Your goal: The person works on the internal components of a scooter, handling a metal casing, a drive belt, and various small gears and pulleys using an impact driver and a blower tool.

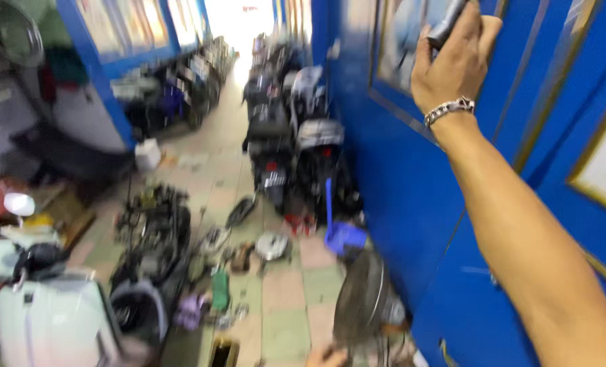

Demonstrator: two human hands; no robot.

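View down a tiled workshop aisle, left to right. A white scooter [48, 319] stands far left of the blue panelled wall [398, 177]; a dismantled dark engine assembly [152, 231] lies between them on the floor [282, 292]. Parked dark motorbikes [276, 136] stand against the wall. The left hand [327, 356] is barely visible at the bottom edge; its grip cannot be told. The right hand [456, 58], raised against the wall, is closed around a dark grey cylindrical tool [447, 24].

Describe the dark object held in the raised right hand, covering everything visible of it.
The dark object is a slim, grey-black cylinder with a dull sheen, blurred and cut off by the picture's top edge. It tilts up to the right. The right hand grips its lower end, raised before the blue wall. What kind of thing it is cannot be told.
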